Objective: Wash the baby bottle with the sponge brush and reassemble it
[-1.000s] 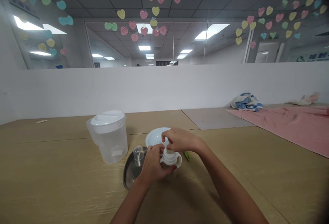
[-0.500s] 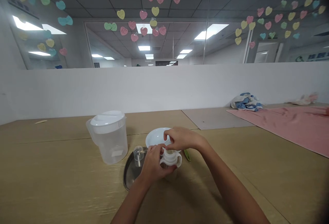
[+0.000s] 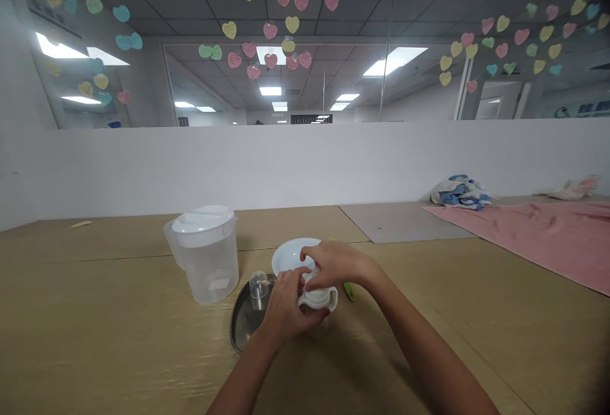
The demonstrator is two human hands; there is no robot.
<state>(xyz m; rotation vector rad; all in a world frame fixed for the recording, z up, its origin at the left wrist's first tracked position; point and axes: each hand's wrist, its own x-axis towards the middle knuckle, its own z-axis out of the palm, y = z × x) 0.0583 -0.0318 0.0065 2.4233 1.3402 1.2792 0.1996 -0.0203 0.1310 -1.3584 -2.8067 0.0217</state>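
Holding bottle (image 3: 316,299) near tray rim (image 3: 232,326)

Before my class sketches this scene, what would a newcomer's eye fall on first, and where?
Probably the hands at lower centre: the left hand grips a white handled container, with the right hand at its top. Next come the colourful heart-shaped notes scattered across the glass above. The large translucent pitcher left of the hands and the pink cloth at far right also stand out.
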